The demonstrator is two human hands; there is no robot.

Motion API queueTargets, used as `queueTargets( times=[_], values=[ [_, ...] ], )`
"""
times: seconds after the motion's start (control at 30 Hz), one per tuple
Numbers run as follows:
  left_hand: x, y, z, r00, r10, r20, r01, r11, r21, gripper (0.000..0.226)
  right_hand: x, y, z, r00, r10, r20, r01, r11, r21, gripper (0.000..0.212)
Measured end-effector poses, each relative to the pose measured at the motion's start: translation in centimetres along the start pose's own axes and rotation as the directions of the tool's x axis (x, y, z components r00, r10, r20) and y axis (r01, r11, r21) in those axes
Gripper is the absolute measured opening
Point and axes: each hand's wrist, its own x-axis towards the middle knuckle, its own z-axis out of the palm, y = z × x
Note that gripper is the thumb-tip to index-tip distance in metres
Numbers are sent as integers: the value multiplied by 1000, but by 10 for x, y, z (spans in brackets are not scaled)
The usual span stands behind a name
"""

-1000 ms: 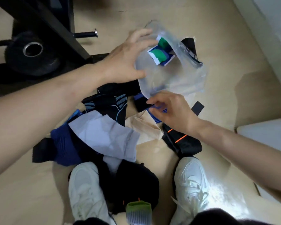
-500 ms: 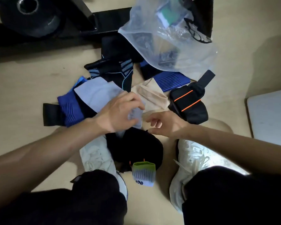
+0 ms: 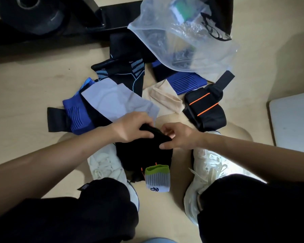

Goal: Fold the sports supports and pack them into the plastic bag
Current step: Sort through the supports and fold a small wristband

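Between white shoes [image 3: 105,163], black support [image 3: 144,155] pinched by left hand [image 3: 130,128] and right hand [image 3: 179,137] fingers [image 3: 165,128], plastic bag [image 3: 191,46] beyond.

Both forearms angle inward from the left and right edges. The left hand [image 3: 132,128] and right hand [image 3: 178,135] sit close together, fingers curled, each pinching the upper edge of the black support [image 3: 144,153].

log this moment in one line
left hand: grips black support | right hand: pinches same support | plastic bag: untouched, holds some items
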Motion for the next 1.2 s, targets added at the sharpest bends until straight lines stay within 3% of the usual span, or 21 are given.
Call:
queueTargets(
  times=[0.07, 0.17, 0.27, 0.33, 0.4, 0.5, 0.57, 0.63, 0.7, 0.77, 0.8, 0.87, 0.93, 1.03, 1.1, 1.2],
  values=[
    [2, 0, -4, 983, 4, -181, -25, 993, -118, 17, -1, -3, -15, 997, -24, -72, 29, 997, 65, 23],
    [6, 2, -10, 925, -191, -327, 44, 913, -406, 29, -4, -8, -38, 973, -87, -213, 134, 967, 218, 20],
    [11, 10, -19, 934, -344, -98, 180, 687, -704, 42, -7, -9, -57, 923, -116, -368, 248, 908, 337, 20],
    [12, 13, -17, 952, -306, 12, 220, 657, -721, 48, -7, -6, -67, 859, -95, -502, 295, 895, 335, 22],
    [13, 10, -8, 971, -238, 10, 180, 706, -686, 42, -6, -1, -72, 794, -61, -605, 306, 900, 310, 28],
    [18, 5, -2, 977, -201, -66, 127, 808, -575, 17, -6, 6, -71, 735, -15, -678, 304, 901, 309, 22],
    [22, 6, -5, 967, -218, -134, 121, 851, -511, 23, -7, 8, -69, 703, 5, -711, 243, 938, 247, 15],
    [24, 8, -7, 937, -267, -224, 130, 864, -486, 33, -12, 7, -68, 665, -60, -745, 195, 976, 95, 25],
    [25, 4, -7, 902, -329, -280, 159, 855, -494, 38, -18, 5, -64, 664, -283, -692, 202, 959, -199, 39],
    [25, -1, -7, 869, -377, -320, 188, 850, -491, 40, -22, 6, -53, 768, -422, -482, 221, 881, -418, 51],
    [24, -3, -6, 854, -401, -332, 209, 848, -487, 41, -22, 8, -47, 832, -414, -369, 213, 853, -476, 56],
    [23, -5, -4, 837, -424, -346, 239, 851, -467, 41, -20, 13, -37, 891, -371, -261, 176, 814, -554, 58],
    [23, -4, -4, 835, -426, -348, 263, 865, -427, 43, -17, 13, -36, 898, -333, -287, 138, 833, -535, 59],
    [22, -2, -3, 833, -413, -368, 271, 885, -380, 38, -14, 12, -42, 892, -351, -286, 124, 797, -590, 85],
    [21, 1, -3, 808, -403, -429, 273, 902, -334, 27, -12, 10, -44, 886, -394, -244, 138, 727, -672, 77],
    [18, 9, -7, 722, -248, -645, 173, 969, -179, 34, -6, 7, -48, 847, -467, -255, 215, 739, -639, 35]
  ],
)
